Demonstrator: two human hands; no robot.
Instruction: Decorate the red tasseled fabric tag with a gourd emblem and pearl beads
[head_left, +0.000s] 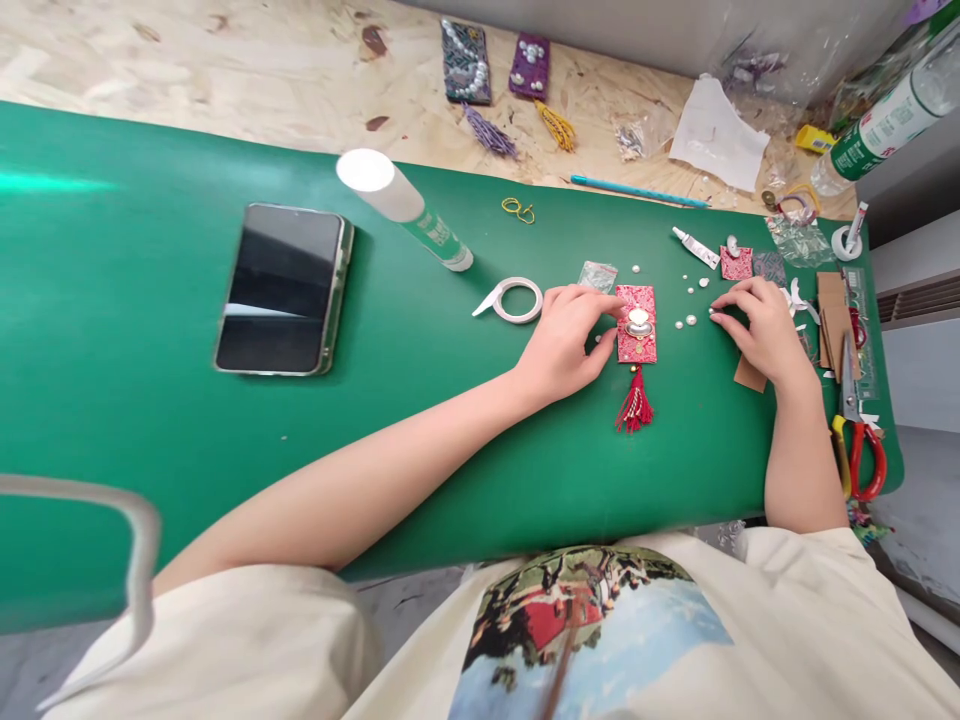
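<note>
My left hand is at the left edge of a small red patterned card lying flat on the green mat. Its thumb and index fingertip press on that edge. White and silvery ornaments are on the card's face, and a red tassel hangs from its lower end. To the right, my right hand is closed in a pinch on a tiny white pearl bead. Several loose pearl beads lie between the card and my right hand. A little plastic bag lies behind my left fingers.
Left of my hands are a roll of white tape, a standing glue bottle and a phone. Scissors and cardboard strips lie at the right. Two tasselled pieces, a blue pencil and a glue tube are farther back.
</note>
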